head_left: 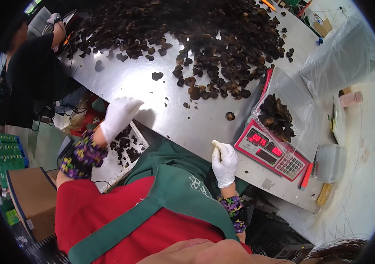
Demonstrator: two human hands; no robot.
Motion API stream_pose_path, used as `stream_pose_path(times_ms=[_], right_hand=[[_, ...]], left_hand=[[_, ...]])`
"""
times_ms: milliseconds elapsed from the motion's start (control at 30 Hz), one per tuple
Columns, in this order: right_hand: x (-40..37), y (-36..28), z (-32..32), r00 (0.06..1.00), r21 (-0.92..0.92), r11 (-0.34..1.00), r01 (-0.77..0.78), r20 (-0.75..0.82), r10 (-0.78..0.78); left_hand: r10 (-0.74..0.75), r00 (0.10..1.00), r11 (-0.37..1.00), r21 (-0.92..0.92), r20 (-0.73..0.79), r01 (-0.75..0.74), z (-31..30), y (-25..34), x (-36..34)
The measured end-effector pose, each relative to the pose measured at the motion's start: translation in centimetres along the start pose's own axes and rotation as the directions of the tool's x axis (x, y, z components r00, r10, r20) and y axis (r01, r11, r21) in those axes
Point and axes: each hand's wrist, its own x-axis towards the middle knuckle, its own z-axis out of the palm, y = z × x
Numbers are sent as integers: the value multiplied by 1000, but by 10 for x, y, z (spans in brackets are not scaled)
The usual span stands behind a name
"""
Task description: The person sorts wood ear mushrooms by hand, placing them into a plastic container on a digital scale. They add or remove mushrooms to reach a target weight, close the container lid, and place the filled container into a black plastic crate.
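Observation:
My left hand [120, 115], in a white glove, is raised over the table's near edge, beside a white tray [142, 140] that holds small dark scraps. Its fingers stretch to the right and nothing shows in them. My right hand [225, 163], gloved as well, hovers at the table edge left of a red scale [272, 152]. Its fingers are curled in, with no item visible between them. On the scale sits a clear plastic box [301, 119] with pieces of dried black fungus [276, 118] in it. A single piece [230, 116] lies between my right hand and the heap.
A large heap of dried black fungus [222, 39] covers the far part of the metal table [187, 125]. Stacked clear containers [329, 163] and a red-handled tool [306, 176] lie right of the scale. Another person [33, 79] works at the left; a cardboard box [33, 198] stands below.

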Motion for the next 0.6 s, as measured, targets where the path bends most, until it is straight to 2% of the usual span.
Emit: stream_pose_path(times_ms=[33, 133, 233, 267, 333, 433, 467, 533, 567, 600], right_hand=[[0, -1, 0, 1000, 0, 1000, 8, 3, -8], [1, -1, 2, 1000, -4, 1000, -6, -11, 6], [-1, -1, 3, 999, -4, 1000, -14, -30, 14], [0, -2, 2, 999, -6, 1000, -25, -29, 24], [0, -3, 3, 999, -9, 999, -37, -25, 37], [0, -1, 3, 999, -14, 999, -44, -12, 44], [0, -1, 2, 999, -15, 999, -36, -11, 35], [1, -1, 2, 1000, -8, 1000, -22, -6, 22], [1, -1, 1, 1000, -24, 999, -25, -1, 24], [1, -2, 1, 1000, -39, 999, -29, 3, 29]], left_hand=[[-45, 998, 996, -78, 54, 49, -1, 9, 20], [-87, 994, 977, -200, -72, 71, 37, 10, 71], [-187, 982, 902, -390, 26, 182, 49, 30, 104], [-186, 982, 902, -392, 25, 181, 59, 29, 110], [-142, 981, 966, -198, 129, 166, 78, 26, 115], [-221, 965, 918, -303, 139, 254, 81, 30, 111], [-230, 963, 916, -303, 142, 264, 65, 34, 104], [-117, 992, 973, -197, 48, 124, 15, 36, 82], [-158, 982, 967, -186, 105, 175, 6, 24, 59], [-108, 979, 975, -175, 174, 139, -7, 4, 39]])
